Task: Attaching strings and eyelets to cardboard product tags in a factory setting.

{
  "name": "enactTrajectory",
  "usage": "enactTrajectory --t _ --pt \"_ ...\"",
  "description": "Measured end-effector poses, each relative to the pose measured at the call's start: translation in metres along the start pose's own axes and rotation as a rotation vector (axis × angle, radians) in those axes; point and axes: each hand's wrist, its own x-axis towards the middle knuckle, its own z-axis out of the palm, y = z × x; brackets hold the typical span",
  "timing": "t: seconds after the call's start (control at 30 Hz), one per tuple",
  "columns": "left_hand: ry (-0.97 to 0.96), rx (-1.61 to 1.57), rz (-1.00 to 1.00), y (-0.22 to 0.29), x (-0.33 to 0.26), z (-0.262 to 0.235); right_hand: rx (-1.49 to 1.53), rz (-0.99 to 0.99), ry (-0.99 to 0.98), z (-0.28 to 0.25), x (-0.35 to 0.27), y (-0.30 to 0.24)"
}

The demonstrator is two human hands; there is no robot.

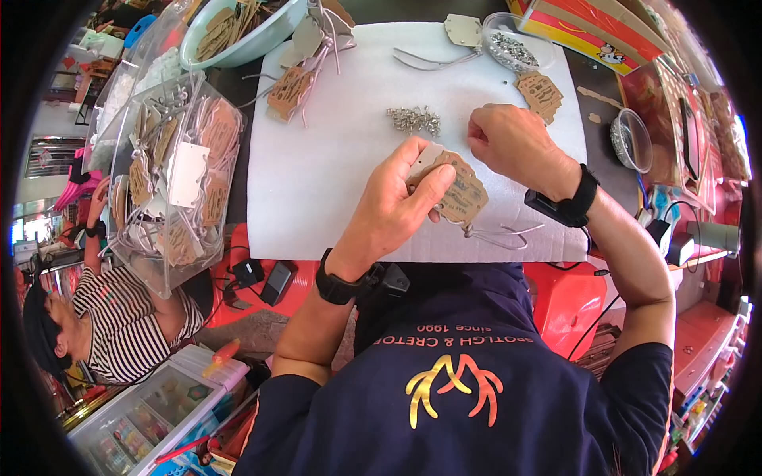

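One brown cardboard tag (463, 193) sits in our left hand (397, 208), over the near edge of the white foam sheet (317, 174) that covers the table. The left fingers (432, 184) pinch the tag, thumb on top, along with a pale card piece at its far-left corner. A white cord (500, 234) trails from the tag's near end toward the right, onto the sheet. Our right hand (516, 143) hovers just beyond the tag, its fingers curled and pressed together at the tag's upper edge; we cannot tell whether they grip anything small.

Just left of and beyond the hands lies a little heap of silver metal eyelets (414, 120). Farther off, a pair of metal pliers (432, 57) rests beside a clear tub of more eyelets (512, 49), and another brown tag (541, 94) lies to the right of our right hand. A small clear bowl (631, 141) stands off the sheet on the right.

On the far left, a clear plastic bag (171, 178) holds many finished tags with cords, and a pale green bowl (238, 36) holds more. A person in a striped shirt (131, 325) sits to the near left.
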Motion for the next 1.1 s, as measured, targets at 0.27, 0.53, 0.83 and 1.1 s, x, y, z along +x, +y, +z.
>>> enactTrajectory --t 0.27,0.53,0.83,1.1 --pt "-0.001 0.040 0.016 0.003 0.007 0.001 -0.074 -0.331 0.169 0.009 -0.007 0.010" --pt "-0.040 0.070 0.007 0.004 0.012 0.001 -0.024 -0.298 0.166 0.005 -0.007 0.014" --pt "-0.083 0.062 0.002 0.005 0.016 0.001 0.797 -0.095 -0.178 -0.021 -0.008 0.015" --pt "-0.128 0.087 -0.004 0.012 0.018 0.008 1.197 -0.048 -0.489 -0.035 -0.012 0.023"
